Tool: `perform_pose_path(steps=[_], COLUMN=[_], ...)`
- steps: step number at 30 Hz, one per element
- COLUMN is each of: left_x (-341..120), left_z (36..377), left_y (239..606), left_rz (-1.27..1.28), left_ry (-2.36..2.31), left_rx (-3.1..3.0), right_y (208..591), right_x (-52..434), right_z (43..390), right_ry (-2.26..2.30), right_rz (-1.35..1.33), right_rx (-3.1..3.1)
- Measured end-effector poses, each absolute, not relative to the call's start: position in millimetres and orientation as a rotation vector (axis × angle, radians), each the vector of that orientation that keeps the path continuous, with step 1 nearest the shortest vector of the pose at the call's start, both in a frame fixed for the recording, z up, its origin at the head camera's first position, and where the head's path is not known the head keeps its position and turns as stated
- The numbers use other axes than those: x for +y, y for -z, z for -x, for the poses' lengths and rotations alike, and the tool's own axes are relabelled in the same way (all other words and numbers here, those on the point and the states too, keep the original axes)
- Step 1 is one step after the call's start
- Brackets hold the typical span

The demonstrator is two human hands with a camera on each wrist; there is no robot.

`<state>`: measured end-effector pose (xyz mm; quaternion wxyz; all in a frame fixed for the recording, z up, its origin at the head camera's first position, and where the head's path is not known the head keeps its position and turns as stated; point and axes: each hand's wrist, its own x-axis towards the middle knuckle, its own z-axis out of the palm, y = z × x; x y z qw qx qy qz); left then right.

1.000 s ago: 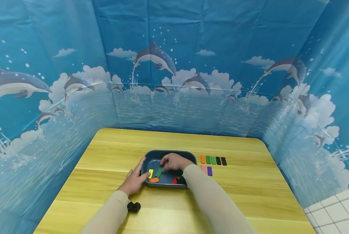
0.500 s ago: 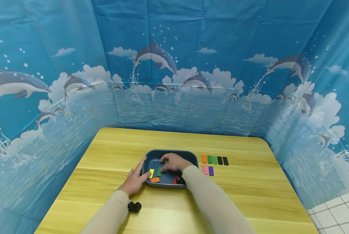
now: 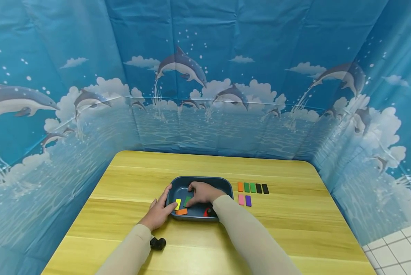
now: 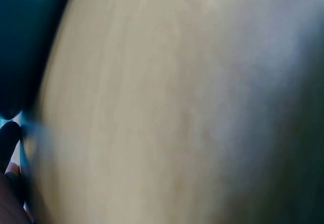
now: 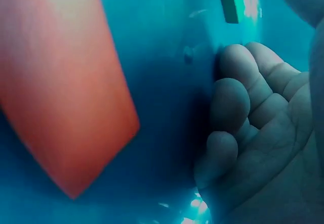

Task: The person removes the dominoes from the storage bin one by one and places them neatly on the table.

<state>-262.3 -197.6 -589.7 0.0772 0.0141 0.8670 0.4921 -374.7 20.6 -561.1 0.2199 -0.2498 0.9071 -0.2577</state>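
A dark blue tray (image 3: 200,217) lies on the table, and my left hand (image 3: 158,214) grips its left end, the thumb over the rim beside a yellow block (image 3: 178,204). My right hand (image 3: 203,192) is inside the tray, thumb at a flat green block (image 3: 186,201), index finger apart from the thumb. In the right wrist view the curled fingers (image 5: 235,105) hold nothing, and the green block (image 5: 230,1) shows beyond them. An orange block (image 3: 181,211) lies at the tray's front left. A red block (image 3: 206,212) is partly hidden by the right wrist's black camera.
Right of the tray, a back row has an orange block (image 3: 240,186), two green blocks (image 3: 249,187) and two black blocks (image 3: 262,188). In front of it lie a pink block (image 3: 241,199) and a purple block (image 3: 248,201). A dolphin-print curtain (image 3: 208,114) surrounds the wooden table (image 3: 288,225).
The green block under my right thumb has turned slightly within the tray. My right thumb has moved a little left and toward me. My left hand stays on the tray's end.
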Motion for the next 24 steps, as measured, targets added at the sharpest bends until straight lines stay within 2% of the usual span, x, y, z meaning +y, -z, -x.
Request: perform_pose_path(steps=[24], left_x=[-197.2], left_z=[262.1], left_y=[590.2], left_rz=[-0.054], left_ry=[-1.472], left_rx=[2.611], right_y=[557.1], right_x=[22.8], right_z=[371.1], right_ry=[0.77], right_rz=[0.696], right_rx=[2.483])
